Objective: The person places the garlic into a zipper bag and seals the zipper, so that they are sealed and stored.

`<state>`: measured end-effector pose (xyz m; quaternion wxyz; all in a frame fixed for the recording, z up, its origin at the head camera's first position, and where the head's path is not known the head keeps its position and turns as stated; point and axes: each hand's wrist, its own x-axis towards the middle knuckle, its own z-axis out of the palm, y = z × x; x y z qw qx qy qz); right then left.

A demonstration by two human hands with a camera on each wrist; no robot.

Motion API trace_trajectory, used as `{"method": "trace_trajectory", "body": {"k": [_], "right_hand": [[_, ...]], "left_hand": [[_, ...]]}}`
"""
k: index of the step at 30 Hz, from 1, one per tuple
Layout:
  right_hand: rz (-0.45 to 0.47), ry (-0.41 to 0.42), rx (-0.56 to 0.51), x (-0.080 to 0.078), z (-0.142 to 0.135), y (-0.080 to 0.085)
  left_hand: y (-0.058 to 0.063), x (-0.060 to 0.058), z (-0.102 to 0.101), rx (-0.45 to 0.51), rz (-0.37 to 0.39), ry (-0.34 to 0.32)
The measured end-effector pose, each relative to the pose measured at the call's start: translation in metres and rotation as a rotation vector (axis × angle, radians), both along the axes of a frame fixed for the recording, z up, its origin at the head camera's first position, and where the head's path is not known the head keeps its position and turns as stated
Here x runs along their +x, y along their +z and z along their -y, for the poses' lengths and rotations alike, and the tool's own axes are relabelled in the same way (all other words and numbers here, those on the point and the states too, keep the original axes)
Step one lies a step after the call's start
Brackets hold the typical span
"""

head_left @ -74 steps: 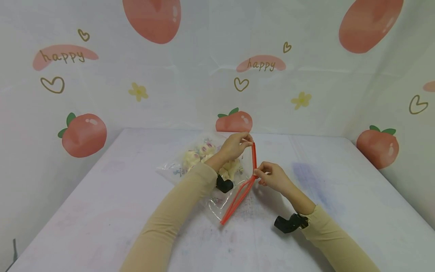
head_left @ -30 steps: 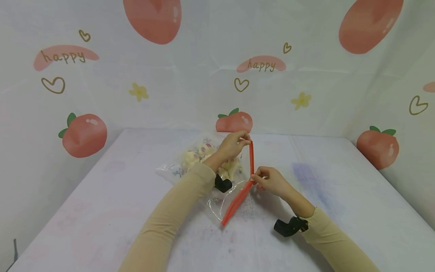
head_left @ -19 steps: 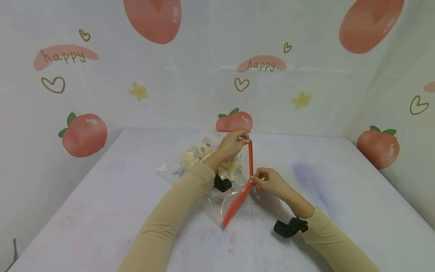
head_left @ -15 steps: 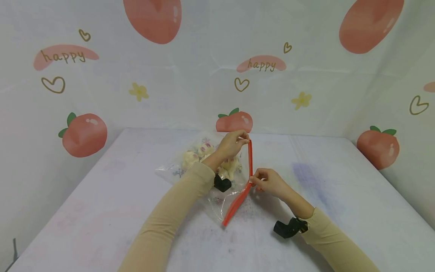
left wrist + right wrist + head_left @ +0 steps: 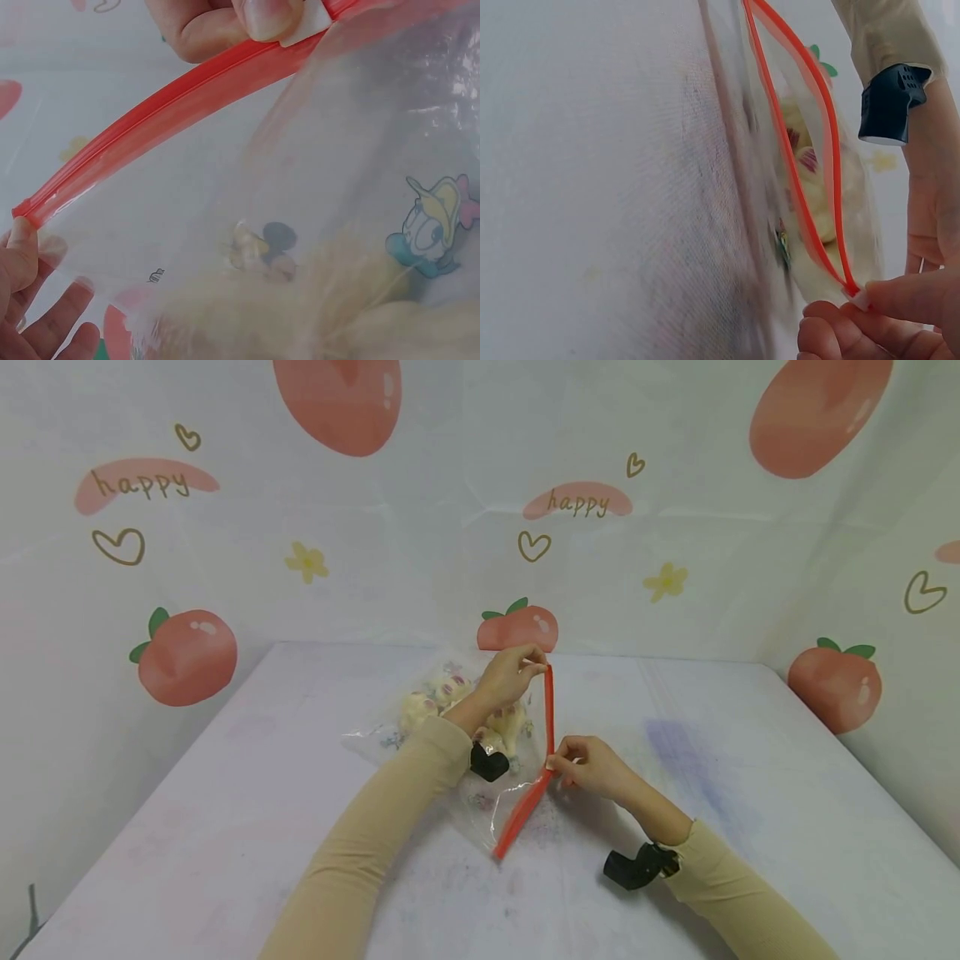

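A clear zip bag (image 5: 480, 797) with printed cartoon figures and a red zip (image 5: 551, 710) lies on the table. Cream, fluffy-looking things (image 5: 453, 689) with purplish patches fill it. At its far corner, my left hand (image 5: 510, 677) pinches the zip's end; the left wrist view shows thumb and fingers there. Partway along the zip, my right hand (image 5: 596, 768) pinches the small white slider (image 5: 857, 298) between thumb and fingers. Between my hands the zip strips run together as one line. On the slider's near side they stand apart in the right wrist view.
A white table (image 5: 315, 852) carries the bag, with a bluish smudge (image 5: 690, 768) to its right. Behind it hangs a pale backdrop (image 5: 420, 510) printed with red fruit and hearts. Black wrist cameras (image 5: 637, 866) sit on both wrists.
My right hand has slid the slider along the zip toward the near side, so the joined stretch between my hands is longer. My left hand has shifted slightly left and away.
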<state>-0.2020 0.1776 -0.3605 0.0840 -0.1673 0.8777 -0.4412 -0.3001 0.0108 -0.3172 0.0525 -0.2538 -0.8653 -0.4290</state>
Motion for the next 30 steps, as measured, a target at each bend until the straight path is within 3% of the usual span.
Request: {"method": "trace_trajectory", "body": {"k": [30], "right_hand": [[0.057, 0.037, 0.046, 0.0051, 0.0065, -0.0035]], "left_hand": [[0.0046, 0.0001, 0.0049, 0.007, 0.033, 0.032]]}}
